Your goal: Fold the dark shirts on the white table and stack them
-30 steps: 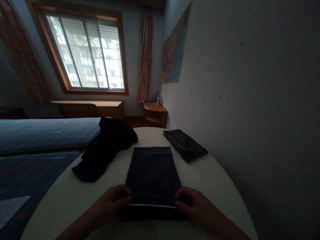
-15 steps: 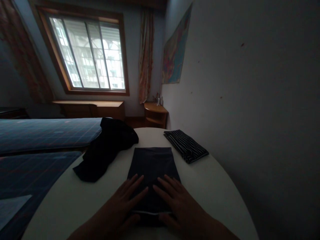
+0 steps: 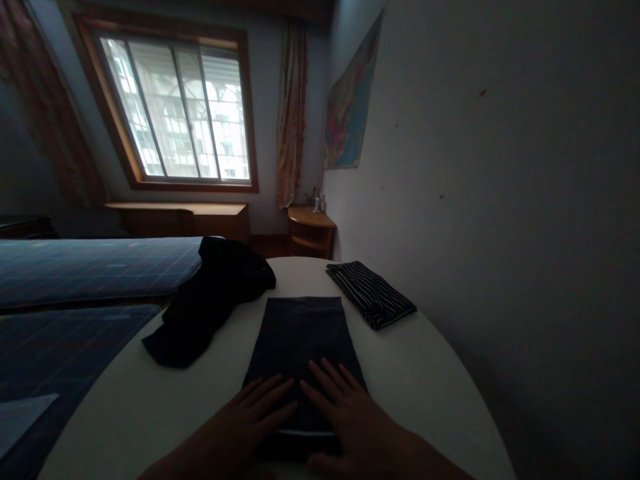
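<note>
A dark folded garment [image 3: 303, 333] lies flat in the middle of the round white table [image 3: 425, 400], with a thin white line across its near part. My left hand [image 3: 250, 413] rests on its near left side, fingers spread. On the near right side my right hand [image 3: 345, 407] lies flat, fingers apart. Neither hand grips the cloth. Beyond it to the right sits a folded black cloth with white stripes [image 3: 373, 293]. To the left a crumpled black garment [image 3: 215, 300] is spread over the table edge.
A bed with blue plaid covering [image 3: 90, 267] stands to the left. A plain wall [image 3: 525, 233] runs along the right side. Behind are a wooden corner shelf [image 3: 313, 217], a low wooden desk [image 3: 220, 210] and a barred window [image 3: 175, 107].
Both hands have slid slightly toward me over the dark garment, fingers still spread. The striped cloth and the black garment stay where they were.
</note>
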Available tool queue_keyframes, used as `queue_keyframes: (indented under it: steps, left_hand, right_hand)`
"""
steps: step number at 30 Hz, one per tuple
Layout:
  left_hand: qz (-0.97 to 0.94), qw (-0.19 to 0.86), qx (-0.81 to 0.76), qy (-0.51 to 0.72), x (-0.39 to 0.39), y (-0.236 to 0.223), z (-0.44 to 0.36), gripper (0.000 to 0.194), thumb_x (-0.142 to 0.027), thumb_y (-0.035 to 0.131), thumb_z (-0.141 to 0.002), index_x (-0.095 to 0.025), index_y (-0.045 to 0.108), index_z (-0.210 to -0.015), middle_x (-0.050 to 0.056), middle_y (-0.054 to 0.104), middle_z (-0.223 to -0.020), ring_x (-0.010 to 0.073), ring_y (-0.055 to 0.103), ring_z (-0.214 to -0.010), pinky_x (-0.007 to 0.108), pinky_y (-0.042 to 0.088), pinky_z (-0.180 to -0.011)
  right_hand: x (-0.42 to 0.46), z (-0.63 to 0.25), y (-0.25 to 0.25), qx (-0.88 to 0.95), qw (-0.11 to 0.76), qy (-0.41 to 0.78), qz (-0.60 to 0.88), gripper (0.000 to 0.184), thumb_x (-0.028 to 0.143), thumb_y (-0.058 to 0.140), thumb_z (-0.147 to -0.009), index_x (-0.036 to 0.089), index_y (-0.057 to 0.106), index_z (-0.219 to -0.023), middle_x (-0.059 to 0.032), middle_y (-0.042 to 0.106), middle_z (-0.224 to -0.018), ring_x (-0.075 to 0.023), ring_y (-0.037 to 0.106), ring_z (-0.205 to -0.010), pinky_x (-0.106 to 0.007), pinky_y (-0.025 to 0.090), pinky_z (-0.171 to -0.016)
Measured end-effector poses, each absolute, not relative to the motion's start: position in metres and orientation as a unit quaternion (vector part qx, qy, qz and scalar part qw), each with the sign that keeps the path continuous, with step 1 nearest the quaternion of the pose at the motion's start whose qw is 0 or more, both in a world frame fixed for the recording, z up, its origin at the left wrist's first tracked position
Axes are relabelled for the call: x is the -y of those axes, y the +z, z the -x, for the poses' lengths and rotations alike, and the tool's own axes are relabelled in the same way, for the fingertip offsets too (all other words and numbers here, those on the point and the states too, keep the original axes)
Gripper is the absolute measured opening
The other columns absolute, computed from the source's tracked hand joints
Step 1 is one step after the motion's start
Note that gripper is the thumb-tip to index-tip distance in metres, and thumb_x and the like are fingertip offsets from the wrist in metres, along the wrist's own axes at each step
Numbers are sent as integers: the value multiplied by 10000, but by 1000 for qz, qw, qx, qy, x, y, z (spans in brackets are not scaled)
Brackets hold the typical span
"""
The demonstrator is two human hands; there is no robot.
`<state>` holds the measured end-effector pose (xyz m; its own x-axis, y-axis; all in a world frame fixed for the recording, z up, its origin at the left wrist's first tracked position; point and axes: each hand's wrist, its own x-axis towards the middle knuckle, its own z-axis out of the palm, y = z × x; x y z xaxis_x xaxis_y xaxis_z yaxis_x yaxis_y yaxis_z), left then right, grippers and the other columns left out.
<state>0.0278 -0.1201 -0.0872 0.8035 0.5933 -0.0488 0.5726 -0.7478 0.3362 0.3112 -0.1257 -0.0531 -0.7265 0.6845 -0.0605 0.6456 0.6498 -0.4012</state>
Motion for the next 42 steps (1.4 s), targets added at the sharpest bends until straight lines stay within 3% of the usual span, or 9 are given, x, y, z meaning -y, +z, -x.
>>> queue_keyframes:
  steps: [6, 13, 18, 23, 26, 29, 33, 37, 42]
  left_hand:
    - [-909, 202, -363, 28, 124, -59, -30, 719, -299, 711, -752, -349, 469, -1427, 35, 336, -1577, 342, 321, -1434, 552, 343, -1134]
    - [-897, 193, -397, 4, 128, -19, -55, 511, -255, 738, -670, -236, 655, -1174, 92, 552, -1408, 328, 509, -1291, 486, 447, -1049]
    - [-900, 201, -385, 36, 128, -30, -49, 437, -240, 713, -680, -246, 647, -1111, 70, 529, -1435, 309, 468, -1333, 469, 418, -1077]
    - [-896, 229, -379, 44, 129, -36, -34, 447, -151, 630, -672, -261, 625, -1105, 26, 474, -1499, 273, 417, -1390, 449, 409, -1099]
    - [-902, 210, -373, 50, 128, -36, -35, 372, -110, 593, -644, -240, 653, -987, 24, 506, -1473, 280, 444, -1371, 460, 425, -1084]
    - [-911, 173, -372, 41, 130, -36, -40, 362, -60, 550, -606, -222, 667, -907, 26, 533, -1448, 288, 484, -1333, 471, 452, -1049]
    - [-912, 135, -387, 0, 134, -35, -50, 432, -36, 528, -628, -195, 652, -1010, 81, 568, -1390, 300, 540, -1249, 456, 525, -933]
    - [-911, 111, -397, -26, 135, -35, -56, 365, -33, 523, -694, -177, 626, -1014, 108, 637, -1221, 307, 599, -1116, 432, 549, -827]
    - [-905, 102, -412, -4, 127, -38, -53, 333, -44, 503, -729, -190, 590, -1015, 79, 675, -1084, 282, 652, -988, 403, 529, -786]
  right_hand:
    - [122, -306, -48, 895, 12, 219, 390, 1051, 775, 598, -718, 214, 272, -1546, -190, 119, -1613, -414, 105, -1475, -627, 107, -1165]
    - [121, -298, -40, 884, 30, 227, 407, 1071, 726, 679, -652, 139, 378, -1496, -206, 198, -1603, -390, 155, -1473, -533, 159, -1189]
    - [122, -307, -39, 899, 32, 221, 377, 926, 618, 685, -725, 199, 386, -1495, -142, 195, -1619, -366, 169, -1473, -522, 200, -1176]
    - [132, -304, -32, 931, 49, 168, 320, 531, 370, 671, -806, 268, 580, -1319, -71, 586, -1354, -267, 517, -1248, -424, 389, -1052]
    - [136, -298, -37, 935, 32, 145, 322, 393, 245, 593, -838, 227, 639, -1227, -70, 681, -1172, -227, 617, -1070, -371, 453, -959]
    - [138, -295, -41, 933, 22, 120, 338, 373, 215, 578, -823, 208, 649, -1189, -67, 686, -1147, -232, 617, -1049, -357, 483, -900]
    - [138, -293, -45, 933, 18, 83, 351, 342, 238, 603, -802, 192, 660, -1136, -72, 688, -1102, -242, 613, -1016, -332, 509, -807]
    - [138, -289, -52, 935, 10, 24, 354, 207, 189, 581, -833, 175, 675, -1017, -65, 704, -985, -222, 638, -905, -304, 504, -712]
    - [137, -286, -58, 936, 29, -30, 351, 288, 131, 551, -864, 160, 625, -1141, -68, 712, -979, -210, 654, -840, -277, 471, -606]
